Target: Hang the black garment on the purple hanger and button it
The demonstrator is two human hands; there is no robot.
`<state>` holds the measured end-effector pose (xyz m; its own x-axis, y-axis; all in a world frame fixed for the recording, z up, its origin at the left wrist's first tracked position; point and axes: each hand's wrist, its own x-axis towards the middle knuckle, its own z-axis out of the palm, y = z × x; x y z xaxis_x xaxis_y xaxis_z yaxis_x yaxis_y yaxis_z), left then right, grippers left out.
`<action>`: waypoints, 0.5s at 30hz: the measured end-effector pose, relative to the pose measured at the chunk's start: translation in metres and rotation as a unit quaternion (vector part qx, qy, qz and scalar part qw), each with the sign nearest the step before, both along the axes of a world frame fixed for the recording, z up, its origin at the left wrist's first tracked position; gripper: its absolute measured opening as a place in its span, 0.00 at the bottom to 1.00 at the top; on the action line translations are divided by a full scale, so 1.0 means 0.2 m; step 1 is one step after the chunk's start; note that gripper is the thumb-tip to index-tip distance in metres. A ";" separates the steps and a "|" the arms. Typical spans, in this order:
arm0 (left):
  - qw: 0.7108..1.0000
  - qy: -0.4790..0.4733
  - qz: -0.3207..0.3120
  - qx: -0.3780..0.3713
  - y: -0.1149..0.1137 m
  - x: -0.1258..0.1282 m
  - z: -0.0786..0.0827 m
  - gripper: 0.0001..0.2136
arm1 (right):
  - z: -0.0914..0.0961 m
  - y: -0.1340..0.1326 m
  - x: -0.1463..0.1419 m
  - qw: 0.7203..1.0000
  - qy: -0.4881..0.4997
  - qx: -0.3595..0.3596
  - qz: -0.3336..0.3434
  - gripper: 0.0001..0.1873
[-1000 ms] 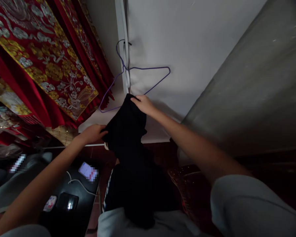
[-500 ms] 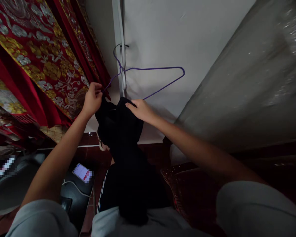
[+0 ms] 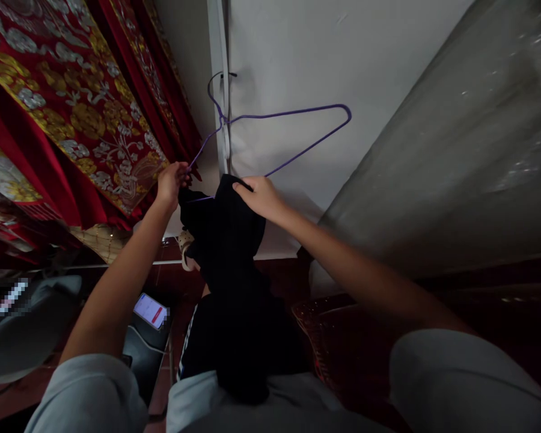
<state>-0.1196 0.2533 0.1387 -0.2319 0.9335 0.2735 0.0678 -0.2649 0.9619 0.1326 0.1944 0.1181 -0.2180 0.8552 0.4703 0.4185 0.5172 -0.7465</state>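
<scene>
A purple wire hanger (image 3: 293, 112) hangs by its hook from a dark peg on the white wall strip. A black garment (image 3: 229, 234) drapes over the hanger's left part and trails down toward my lap; its exact kind is hard to make out in the dark. My left hand (image 3: 172, 183) is closed around the hanger's left end, at the garment's upper left edge. With thumb on top, my right hand (image 3: 259, 195) pinches the garment's upper right edge, beside the lower bar. The right end of the hanger is bare.
Red curtains (image 3: 94, 120) with gold and silver embroidery hang at the left. A lit phone (image 3: 151, 311) and a white cable lie on a dark surface at lower left. A plastic-wrapped panel (image 3: 433, 168) leans at the right. A beige clog (image 3: 186, 248) shows below the garment.
The hanger's bare right end has tilted upward and shifted right. My left hand has dropped slightly along with the hanger's left end. My right hand still grips the garment.
</scene>
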 end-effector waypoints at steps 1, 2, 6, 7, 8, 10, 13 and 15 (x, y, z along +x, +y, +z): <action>1.000 -0.010 0.001 -0.014 -0.01 0.00 0.01 0.15 | 0.00 0.01 0.00 1.000 0.004 -0.007 -0.005 0.24; 1.000 -0.013 0.005 -0.021 -0.01 0.01 0.01 0.13 | -0.01 0.01 0.00 1.000 0.007 -0.015 -0.008 0.25; 0.996 0.067 0.040 0.039 -0.03 0.08 0.04 0.13 | -0.03 0.04 0.00 1.000 -0.024 0.000 -0.005 0.25; 0.993 0.094 0.049 0.059 -0.03 0.08 0.04 0.15 | -0.03 0.05 0.01 0.999 -0.037 0.021 -0.015 0.24; 0.988 0.118 0.060 0.077 -0.03 0.08 0.05 0.18 | -0.02 0.06 0.02 0.997 -0.044 0.049 -0.031 0.23; 0.979 0.155 0.079 0.107 -0.01 0.06 0.06 0.21 | 0.01 0.08 0.08 0.990 -0.033 0.112 -0.076 0.20; 0.967 0.188 0.106 0.132 0.02 0.00 0.07 0.21 | 0.08 0.14 0.26 0.971 0.013 0.175 -0.160 0.26; 0.964 0.199 0.118 0.132 0.04 -0.03 0.08 0.21 | 0.12 0.21 0.40 0.963 0.018 0.176 -0.203 0.30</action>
